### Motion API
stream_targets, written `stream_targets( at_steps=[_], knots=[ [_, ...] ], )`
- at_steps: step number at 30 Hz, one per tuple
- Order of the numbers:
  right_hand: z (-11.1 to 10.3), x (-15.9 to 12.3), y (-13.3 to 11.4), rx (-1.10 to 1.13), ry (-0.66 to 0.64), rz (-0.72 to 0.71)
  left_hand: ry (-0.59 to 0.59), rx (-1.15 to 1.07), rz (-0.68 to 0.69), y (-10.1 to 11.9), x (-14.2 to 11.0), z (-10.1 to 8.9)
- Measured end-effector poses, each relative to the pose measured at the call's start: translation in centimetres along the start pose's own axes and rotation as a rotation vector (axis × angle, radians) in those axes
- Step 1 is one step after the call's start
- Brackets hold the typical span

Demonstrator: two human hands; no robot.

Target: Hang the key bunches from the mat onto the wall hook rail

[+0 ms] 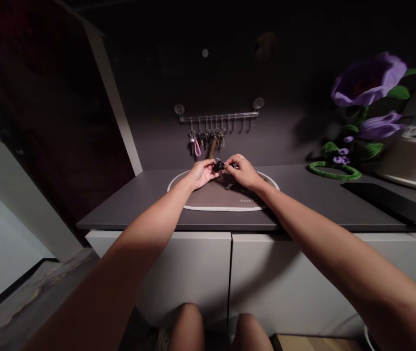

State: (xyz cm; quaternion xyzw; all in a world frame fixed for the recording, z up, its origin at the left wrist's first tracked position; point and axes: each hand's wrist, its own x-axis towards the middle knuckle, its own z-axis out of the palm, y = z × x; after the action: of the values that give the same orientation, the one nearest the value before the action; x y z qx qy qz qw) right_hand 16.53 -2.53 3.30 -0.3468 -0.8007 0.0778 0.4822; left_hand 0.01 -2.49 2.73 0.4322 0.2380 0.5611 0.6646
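Observation:
A bunch of keys [219,166] with a black fob and a metal ring is held up between my two hands, above an oval brown mat [211,197] with a white rim. My left hand [202,173] pinches the bunch from the left. From the right, the fingertips of my right hand [242,171] close on its other side; the exact part they grip is too small to tell. Below my hands, more dark and metal pieces lie on the mat, partly hidden by my right hand. On the wall behind, several key bunches [215,139] hang from a clear hook rack [218,117].
The mat lies on a dark grey countertop [130,200] above white cabinet doors [193,273]. To the right stand purple fabric flowers [372,83] with a green ring base, a dark flat slab [390,202] and a pale round container [412,158]. A dark door is at the left.

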Motion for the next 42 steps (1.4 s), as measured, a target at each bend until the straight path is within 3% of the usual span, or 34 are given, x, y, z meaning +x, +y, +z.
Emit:
stream_targets(
  at_steps=[6, 12, 19, 24, 31, 34, 38, 42],
  knots=[
    [-0.4, 0.3, -0.1, 0.091, 0.036, 0.032, -0.009, -0.012, -0.045, 0.2, -0.3, 0.2],
    [-0.4, -0.1, -0.2, 0.401, -0.042, 0.216, -0.108, 0.012, 0.031, 0.3, -0.8, 0.4],
    [-0.6, -0.1, -0.4, 0.558, -0.066, 0.382, -0.136, 0.262, 0.127, -0.2, -0.5, 0.3],
    [-1.1, 0.1, -0.8, 0.581, -0.157, 0.427, -0.140, 0.435, 0.249, -0.3, -0.1, 0.4],
    [-1.6, 0.2, -0.8, 0.502, -0.183, 0.433, 0.012, 0.826, 0.441, 0.7, -0.2, 0.8],
    [-1.6, 0.3, -0.8, 0.399, -0.177, 0.385, 0.067, 1.069, 0.599, 1.0, -0.5, 1.2],
    [-1.6, 0.5, -0.7, 0.224, -0.136, 0.238, 0.048, 1.304, 0.766, 1.1, -0.8, 1.6],
    [-2.0, 0.7, -0.6, -0.043, -0.020, 0.098, -0.016, 1.242, 0.772, 0.9, -1.0, 1.7]
  ],
)
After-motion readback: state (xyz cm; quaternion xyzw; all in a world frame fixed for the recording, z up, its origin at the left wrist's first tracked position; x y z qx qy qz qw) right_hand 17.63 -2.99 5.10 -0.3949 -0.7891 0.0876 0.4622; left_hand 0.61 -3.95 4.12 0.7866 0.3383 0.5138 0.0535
